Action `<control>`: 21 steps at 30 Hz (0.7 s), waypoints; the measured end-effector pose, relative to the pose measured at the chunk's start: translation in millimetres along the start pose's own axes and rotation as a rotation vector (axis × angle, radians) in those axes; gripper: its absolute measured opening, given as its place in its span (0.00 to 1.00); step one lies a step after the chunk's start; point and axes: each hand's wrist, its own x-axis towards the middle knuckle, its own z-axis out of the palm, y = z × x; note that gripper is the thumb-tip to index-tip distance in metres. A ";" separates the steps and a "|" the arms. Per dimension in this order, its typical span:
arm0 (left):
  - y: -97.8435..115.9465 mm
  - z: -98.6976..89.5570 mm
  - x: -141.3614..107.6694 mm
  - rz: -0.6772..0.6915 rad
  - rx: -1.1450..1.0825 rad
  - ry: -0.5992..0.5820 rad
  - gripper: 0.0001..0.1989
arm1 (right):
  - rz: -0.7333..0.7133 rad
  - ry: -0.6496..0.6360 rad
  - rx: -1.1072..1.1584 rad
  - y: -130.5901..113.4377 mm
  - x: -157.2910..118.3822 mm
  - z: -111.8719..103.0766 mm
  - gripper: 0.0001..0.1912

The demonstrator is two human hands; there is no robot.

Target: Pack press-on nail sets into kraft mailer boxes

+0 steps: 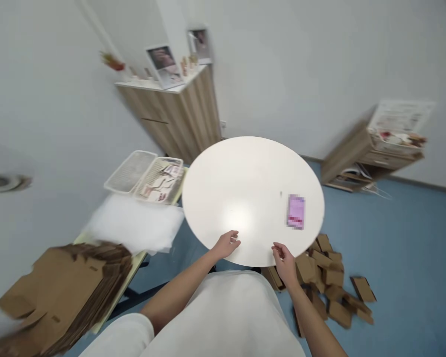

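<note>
Over the near edge of a round white table (245, 168) are both of my hands, with a gap of bare tabletop between them. My left hand (226, 244) has its fingers apart and nothing in it. Slightly curled, with thumb and fingers apart, my right hand (283, 259) holds nothing that I can see. A pinkish-purple rectangular item (296, 212), blurred into blocks, lies on the table beyond my right hand. Near it is a tiny dark object (281, 193), too small to name.
Flat cardboard boxes (67, 287), white sheets (137, 223) and plastic baskets (159, 181) sit on a side table at left. Folded cardboard boxes (334, 277) are heaped on the floor at right. A wooden cabinet (171, 114) and a shelf unit (357, 153) stand behind.
</note>
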 end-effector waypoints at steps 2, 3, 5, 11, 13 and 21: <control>-20.2 -30.7 -11.7 -0.006 -0.022 0.076 0.22 | -0.028 -0.090 -0.029 -19.4 5.0 33.6 0.19; -30.3 -45.7 -18.0 -0.006 -0.024 0.104 0.22 | -0.042 -0.131 -0.030 -28.1 5.8 51.8 0.19; -50.1 -74.6 -31.5 0.000 -0.020 0.141 0.23 | -0.064 -0.218 -0.012 -43.7 4.8 89.7 0.19; -107.7 -150.3 -73.4 -0.025 -0.054 0.264 0.24 | -0.090 -0.465 0.036 -90.8 -2.1 197.1 0.19; -126.5 -169.3 -85.4 -0.067 -0.085 0.320 0.24 | -0.095 -0.530 0.029 -109.6 -2.6 224.7 0.19; -154.3 -220.3 -93.9 -0.140 -0.204 0.520 0.21 | 0.076 -0.711 0.116 -170.0 15.9 287.9 0.18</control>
